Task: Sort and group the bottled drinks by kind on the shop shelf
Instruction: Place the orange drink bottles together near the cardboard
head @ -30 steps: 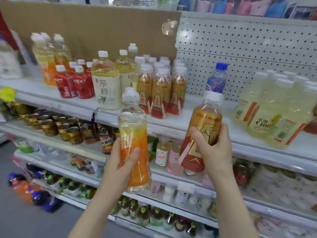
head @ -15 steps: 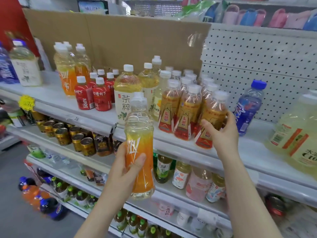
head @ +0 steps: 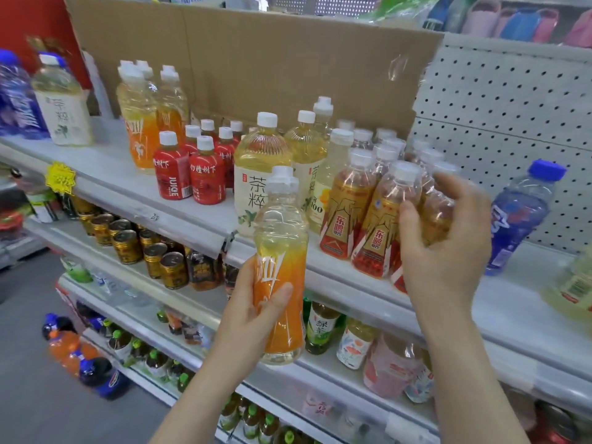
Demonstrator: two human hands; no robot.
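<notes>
Left grip: the left hand (head: 253,318) is wrapped round the lower half of an orange-label bottle (head: 280,283), thumb across the front of the label.
Held bottle's axis: upright, cap on top, carried in front of the shelf lip and not resting on anything.
Right grip: the right hand (head: 445,254) is curved about the end gold-label bottle (head: 437,216), which stands on the shelf (head: 109,155). The fingers are blurred, so I cannot tell whether they press it or stand just off it.
Deciding relation: the matching orange-label group (head: 141,136) stands up and well to the left of the left grip, near the back of the shelf. The left hand is the nearer hand.
In the way: tall tea bottles (head: 259,168) stand straight behind the grip, and red juice bottles (head: 205,177) lie between the grip and the group.
Open room: bare shelf shows in front of the group and to its left, so a leftward path outside the lip looks safest.
Limits: cardboard backing (head: 272,59) closes the rear.
Right of the right grip: a blue bottle (head: 519,219) stands apart.
</notes>
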